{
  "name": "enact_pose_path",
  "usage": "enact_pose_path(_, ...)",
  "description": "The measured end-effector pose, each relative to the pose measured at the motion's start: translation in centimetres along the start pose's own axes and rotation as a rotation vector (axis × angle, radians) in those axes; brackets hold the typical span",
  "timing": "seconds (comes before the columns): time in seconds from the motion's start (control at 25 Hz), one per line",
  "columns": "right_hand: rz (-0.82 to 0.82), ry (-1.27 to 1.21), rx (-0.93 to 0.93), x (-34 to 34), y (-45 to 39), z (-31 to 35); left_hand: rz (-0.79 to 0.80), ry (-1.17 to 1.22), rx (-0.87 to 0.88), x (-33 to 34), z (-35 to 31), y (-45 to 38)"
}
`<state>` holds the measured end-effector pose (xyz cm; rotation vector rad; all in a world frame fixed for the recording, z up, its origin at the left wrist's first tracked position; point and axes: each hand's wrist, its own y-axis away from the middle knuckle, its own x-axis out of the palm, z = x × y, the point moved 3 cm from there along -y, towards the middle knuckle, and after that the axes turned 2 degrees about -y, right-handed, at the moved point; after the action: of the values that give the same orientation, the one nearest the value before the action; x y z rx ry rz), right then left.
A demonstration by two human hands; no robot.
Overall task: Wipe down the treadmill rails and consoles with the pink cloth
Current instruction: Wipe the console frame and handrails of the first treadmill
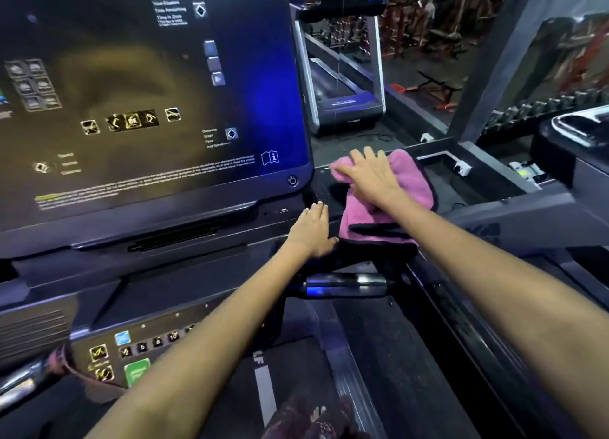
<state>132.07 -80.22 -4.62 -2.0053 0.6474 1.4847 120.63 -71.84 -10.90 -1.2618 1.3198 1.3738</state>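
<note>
1. While the right hand (370, 178) lies flat with fingers spread on the pink cloth (392, 191), the cloth sits bunched on the dark tray at the right of the console (148, 85), one fold hanging over the near edge.
2. Flat palm, not a pinch: likely to press a wide patch of cloth against the surface for wiping.
3. Left hand (311, 229) rests with straight fingers on the tray edge, just beside the cloth, holding nothing; probably a brace while leaning forward.
4. Hands are near each other, not touching.
5. Judgement: the console side is being wiped; the rail (346, 288) below the cloth seems not yet reached.
</note>
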Motion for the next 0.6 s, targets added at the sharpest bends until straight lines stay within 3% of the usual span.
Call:
enact_pose_path(0.16,0.265,-0.115,-0.255,4.4,-0.6,3.2,-0.006,-0.125,-0.065,2.5,-0.5,0.4)
enact_pose_path(0.4,0.216,-0.144,-0.316,5.7,-3.0,2.1,-0.074,-0.095,-0.134,3.2,-1.4,1.0)
enact_pose_path(0.6,0.211,-0.216,-0.158,5.0,-6.6,3.7,-0.102,-0.026,-0.178,2.8,-1.6,1.6)
